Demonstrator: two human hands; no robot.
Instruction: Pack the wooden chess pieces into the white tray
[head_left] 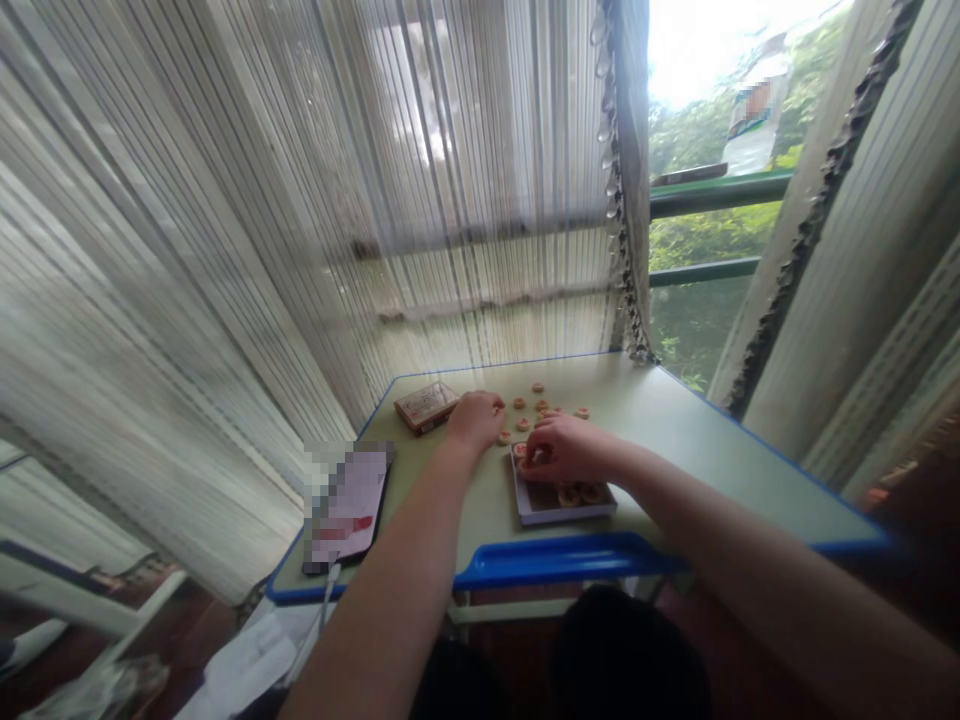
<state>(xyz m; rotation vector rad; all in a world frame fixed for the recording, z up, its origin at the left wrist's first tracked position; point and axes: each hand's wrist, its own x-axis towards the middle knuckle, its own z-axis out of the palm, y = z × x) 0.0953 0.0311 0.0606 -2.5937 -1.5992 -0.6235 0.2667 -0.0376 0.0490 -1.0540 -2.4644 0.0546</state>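
My right hand reaches over the near box. Its thumb and fingers pinch a round xiangqi piece at the left side of this shallow open box. Inside the box lie more pale discs, and one with a red mark shows in its far left corner. My left hand is on the table just left of the loose xiangqi pieces, fingers curled together. Whatever is between those fingertips is too small to make out. Several loose discs spread behind the box, partly covered by my right hand.
A brown patterned box lid lies at the back left of the table. A tablet with a white cable rests along the left edge. A blue tray groove runs along the front. String curtains hang behind.
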